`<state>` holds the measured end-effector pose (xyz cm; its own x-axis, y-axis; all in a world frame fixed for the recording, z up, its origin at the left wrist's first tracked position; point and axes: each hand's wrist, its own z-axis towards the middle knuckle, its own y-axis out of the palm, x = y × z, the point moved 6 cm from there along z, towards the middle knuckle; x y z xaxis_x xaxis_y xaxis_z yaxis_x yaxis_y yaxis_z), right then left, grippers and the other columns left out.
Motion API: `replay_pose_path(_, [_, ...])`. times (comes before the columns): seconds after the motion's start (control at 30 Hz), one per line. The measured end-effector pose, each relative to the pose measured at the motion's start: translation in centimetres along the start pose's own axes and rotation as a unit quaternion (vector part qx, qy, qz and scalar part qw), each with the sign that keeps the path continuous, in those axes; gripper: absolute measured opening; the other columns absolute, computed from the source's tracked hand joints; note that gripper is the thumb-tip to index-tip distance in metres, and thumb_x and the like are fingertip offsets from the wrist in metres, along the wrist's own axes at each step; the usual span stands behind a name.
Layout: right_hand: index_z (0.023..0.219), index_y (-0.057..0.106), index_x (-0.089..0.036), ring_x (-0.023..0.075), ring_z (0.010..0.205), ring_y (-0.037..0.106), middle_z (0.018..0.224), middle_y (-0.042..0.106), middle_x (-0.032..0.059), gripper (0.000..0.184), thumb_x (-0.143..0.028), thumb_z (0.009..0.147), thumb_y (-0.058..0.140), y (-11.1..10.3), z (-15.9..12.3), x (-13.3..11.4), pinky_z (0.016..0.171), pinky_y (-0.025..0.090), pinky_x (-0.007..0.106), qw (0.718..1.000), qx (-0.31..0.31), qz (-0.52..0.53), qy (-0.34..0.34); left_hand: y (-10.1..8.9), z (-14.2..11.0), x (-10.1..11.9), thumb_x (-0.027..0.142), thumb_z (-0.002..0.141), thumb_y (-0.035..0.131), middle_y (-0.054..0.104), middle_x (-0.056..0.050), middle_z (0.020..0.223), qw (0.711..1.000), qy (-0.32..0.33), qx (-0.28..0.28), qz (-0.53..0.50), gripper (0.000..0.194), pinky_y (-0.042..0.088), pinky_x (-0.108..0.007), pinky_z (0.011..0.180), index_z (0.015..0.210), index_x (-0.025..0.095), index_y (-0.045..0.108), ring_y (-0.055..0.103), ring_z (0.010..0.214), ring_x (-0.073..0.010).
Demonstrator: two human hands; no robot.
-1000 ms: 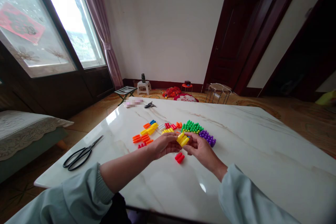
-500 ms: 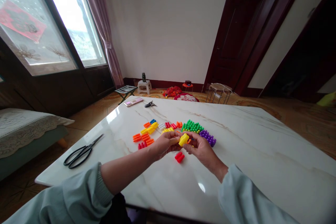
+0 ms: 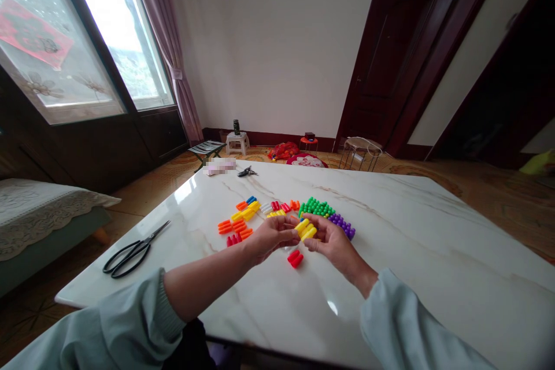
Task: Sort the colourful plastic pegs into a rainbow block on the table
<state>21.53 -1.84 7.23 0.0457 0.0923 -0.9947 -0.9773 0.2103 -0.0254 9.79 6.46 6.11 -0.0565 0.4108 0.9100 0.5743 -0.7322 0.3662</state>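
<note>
Thumb and fingers of left hand (image 3: 267, 239) are mostly closed, pinching the left side of a yellow ribbed plastic piece (image 3: 307, 231); right hand (image 3: 327, 238) has its right side, fingers curled behind, thumb in front. Piece sits between both hands, above the marble-pattern tabletop (image 3: 411, 283). Red two-tube piece (image 3: 295, 258) lies just below it, nearer the wearer.

Past the hands: green bead cluster (image 3: 318, 207) and purple bead cluster (image 3: 342, 225), adjoining. Orange three-tube piece (image 3: 224, 227) lies left, among more coloured pieces, beyond the left forearm. Veined surface runs wide from the purple cluster to the right edge; another stretch runs between the forearms to the near edge.

Black-handled scissors (image 3: 135, 251) lie near the left edge, blades slightly apart, tips pointing away. Keys (image 3: 247, 172) lie near the far edge, beside a pink item (image 3: 219, 167), partly pixelated. White stool (image 3: 237, 142) stands beyond, by the wall.
</note>
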Motion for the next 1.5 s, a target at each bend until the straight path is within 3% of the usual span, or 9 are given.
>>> replay_pose_path(0.1, [0.124, 0.052, -0.021, 0.0186, 0.086, 0.063, 0.107, 0.066, 0.0053, 0.059, -0.034, 0.07, 0.073, -0.9, -0.1, -0.7, 0.067, 0.052, 0.027, 1.0, 0.024, -0.013, 0.005, 0.0, 0.0, 0.0, 0.031, 0.055, 0.088, 0.07, -0.005, 0.087, 0.999, -0.011, -0.001, 0.034, 0.048, 0.053, -0.027, 0.074, 0.093, 0.014, 0.064, 0.066, 0.076, -0.0133])
replay_pose_path(0.23, [0.114, 0.055, -0.019, 0.0186, 0.083, 0.063, 0.099, 0.066, 0.0048, 0.052, -0.035, 0.068, 0.071, -5.0, -0.6, -0.6, 0.066, 0.052, 0.027, 0.984, 0.123, -0.13, 0.002, -0.9, 0.2, 0.0, 0.032, 0.057, 0.086, 0.07, -0.005, 0.085, 0.993, -0.031, 0.05, 0.103, 0.042, 0.052, -0.027, 0.07, 0.089, 0.014, 0.065, 0.064, 0.073, -0.0123])
replay_pose_path(0.33, [0.104, 0.058, -0.018, 0.0178, 0.077, 0.063, 0.089, 0.066, 0.0033, 0.044, -0.028, 0.063, 0.071, -8.4, -1.3, 1.9, 0.065, 0.051, 0.027, 0.948, 0.165, -0.268, 0.057, -1.5, 0.3, -0.1, 0.031, 0.059, 0.083, 0.07, -0.005, 0.085, 0.985, -0.047, 0.071, 0.148, 0.037, 0.051, -0.026, 0.069, 0.088, 0.015, 0.066, 0.064, 0.074, -0.013])
replay_pose_path(0.43, [0.093, 0.059, -0.017, 0.0181, 0.075, 0.063, 0.082, 0.066, 0.0019, 0.037, -0.018, 0.058, 0.072, -10.0, -1.7, 5.2, 0.065, 0.048, 0.026, 0.917, 0.115, -0.363, 0.119, -1.8, 0.4, -0.4, 0.03, 0.06, 0.08, 0.07, -0.004, 0.085, 0.98, -0.056, 0.064, 0.182, 0.033, 0.05, -0.027, 0.069, 0.086, 0.016, 0.065, 0.065, 0.076, -0.0142])
replay_pose_path(0.57, [0.093, 0.059, -0.017, 0.0185, 0.083, 0.062, 0.088, 0.066, 0.0028, 0.038, -0.008, 0.057, 0.068, -9.8, -1.5, 7.3, 0.071, 0.046, 0.025, 0.887, 0.061, -0.438, 0.135, -1.9, 0.7, -1.0, 0.03, 0.063, 0.077, 0.07, -0.004, 0.087, 0.971, -0.055, 0.036, 0.23, 0.03, 0.05, -0.028, 0.069, 0.087, 0.016, 0.065, 0.065, 0.077, -0.0152])
replay_pose_path(0.9, [0.106, 0.058, -0.017, 0.0197, 0.097, 0.061, 0.104, 0.066, 0.0061, 0.042, -0.001, 0.067, 0.055, -8.3, -0.3, 6.2, 0.081, 0.043, 0.024, 0.823, 0.093, -0.554, 0.083, -2.3, 1.1, -1.8, 0.029, 0.065, 0.07, 0.07, -0.004, 0.085, 0.959, -0.056, 0.016, 0.276, 0.028, 0.05, -0.026, 0.066, 0.09, 0.016, 0.066, 0.065, 0.076, -0.0152])
replay_pose_path(1.17, [0.108, 0.059, -0.021, 0.0172, 0.099, 0.059, 0.113, 0.063, 0.0039, 0.044, 0.001, 0.07, 0.052, -7.8, -0.1, 5.8, 0.08, 0.043, 0.023, 0.813, 0.108, -0.571, 0.029, -1.9, 0.8, -1.5, 0.029, 0.065, 0.07, 0.071, -0.004, 0.083, 0.956, -0.058, 0.013, 0.288, 0.028, 0.05, -0.025, 0.065, 0.09, 0.016, 0.067, 0.065, 0.076, -0.0151])
replay_pose_path(1.33, [0.101, 0.06, -0.021, 0.0144, 0.086, 0.059, 0.107, 0.061, 0.003, 0.036, 0.0, 0.073, 0.052, -7.9, -0.2, 5.2, 0.07, 0.041, 0.022, 0.8, 0.128, -0.586, 0.03, -2.0, 0.8, -1.5, 0.027, 0.066, 0.068, 0.071, -0.004, 0.084, 0.956, -0.057, 0.015, 0.289, 0.027, 0.049, -0.025, 0.065, 0.09, 0.016, 0.067, 0.066, 0.076, -0.0151])
replay_pose_path(1.5, [0.091, 0.059, -0.019, 0.0147, 0.085, 0.057, 0.1, 0.06, 0.004, 0.029, 0.002, 0.072, 0.052, -8.1, 0.1, 5.4, 0.075, 0.041, 0.023, 0.804, 0.132, -0.578, 0.035, -1.6, 0.4, -1.2, 0.025, 0.067, 0.067, 0.07, -0.004, 0.083, 0.953, -0.061, 0.009, 0.297, 0.026, 0.05, -0.025, 0.066, 0.091, 0.015, 0.067, 0.065, 0.076, -0.0145])
